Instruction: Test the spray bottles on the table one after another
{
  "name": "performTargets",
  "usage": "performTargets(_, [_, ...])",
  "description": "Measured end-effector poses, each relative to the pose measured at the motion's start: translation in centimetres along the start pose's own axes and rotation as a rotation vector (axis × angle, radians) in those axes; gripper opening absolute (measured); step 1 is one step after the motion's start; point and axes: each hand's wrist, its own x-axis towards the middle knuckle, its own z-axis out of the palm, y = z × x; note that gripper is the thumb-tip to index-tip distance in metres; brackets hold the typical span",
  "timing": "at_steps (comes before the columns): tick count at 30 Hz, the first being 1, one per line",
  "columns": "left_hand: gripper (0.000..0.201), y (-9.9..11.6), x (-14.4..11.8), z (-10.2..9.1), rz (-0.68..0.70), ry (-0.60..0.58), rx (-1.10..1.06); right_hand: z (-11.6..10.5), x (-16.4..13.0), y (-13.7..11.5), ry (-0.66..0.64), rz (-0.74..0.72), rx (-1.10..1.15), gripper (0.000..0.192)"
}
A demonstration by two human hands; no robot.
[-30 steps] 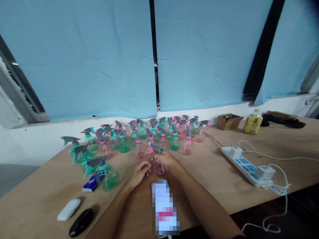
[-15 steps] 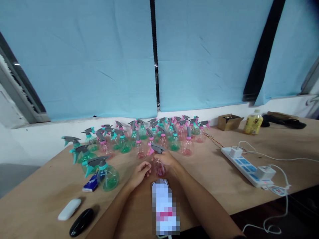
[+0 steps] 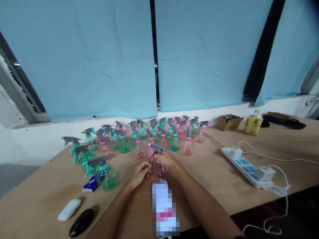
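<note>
In the head view, the right hand [image 3: 166, 158] grips the neck of a pink spray bottle [image 3: 158, 162] standing near the table's [image 3: 219, 172] centre. The left hand [image 3: 140, 173], loosely curled, seems to touch its base. Many spray bottles [image 3: 154, 134] stand beyond.

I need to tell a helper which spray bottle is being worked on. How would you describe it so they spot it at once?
On the wooden table, a crowd of small spray bottles stands near the wall. The one meant is the pink bottle just in front of that crowd, above the blurred phone. It alone is touched: right hand at its grey sprayer, left hand beside its body.
</note>
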Motion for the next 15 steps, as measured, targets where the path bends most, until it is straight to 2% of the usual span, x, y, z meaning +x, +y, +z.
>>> performTargets(3, [0.026,0.1,-0.1,0.1,0.003,0.002,-0.008,0.2,0.1,0.1,-0.019,-0.049,0.018,0.007])
performTargets(6, [0.024,0.3,-0.1,0.1,0.020,-0.003,-0.023,0.3,0.1,0.8,0.036,-0.064,-0.070,0.002])
performTargets(9, [0.022,0.7,-0.5,0.2,0.025,-0.020,-0.058,0.4,0.0,1.3,0.089,-0.221,-0.170,0.013])
performTargets(12, [0.025,1.4,-1.0,0.3,0.011,-0.041,-0.096,0.5,-0.4,1.3,0.196,-0.389,-0.280,0.025])
performTargets(15, [0.030,2.1,-1.6,0.6,0.017,-0.056,-0.143,0.7,-0.9,1.7,0.243,-0.455,-0.423,0.027])
